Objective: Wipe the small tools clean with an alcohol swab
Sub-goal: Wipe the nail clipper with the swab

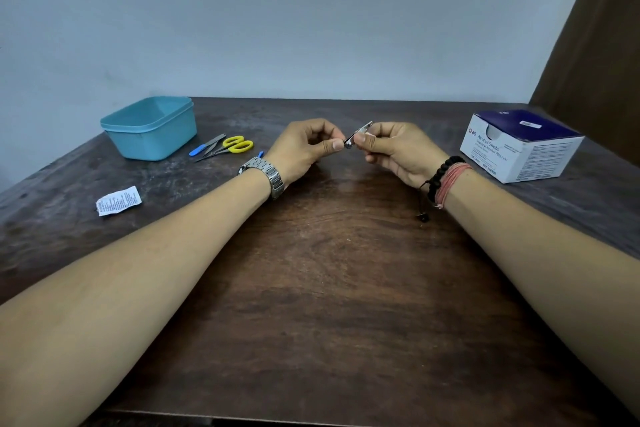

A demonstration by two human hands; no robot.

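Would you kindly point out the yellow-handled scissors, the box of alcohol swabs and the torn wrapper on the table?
yellow-handled scissors (239, 144): head view, on a yellow finger loop.
box of alcohol swabs (491, 149): head view, on its white front face.
torn wrapper (118, 201): head view, on its printed middle.

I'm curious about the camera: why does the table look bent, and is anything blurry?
Head view: the wide-angle lens bows the table edges and stretches the forearms; lighting is soft and even, shadows faint; the small metal tool between the left hand and right hand is too small to identify.
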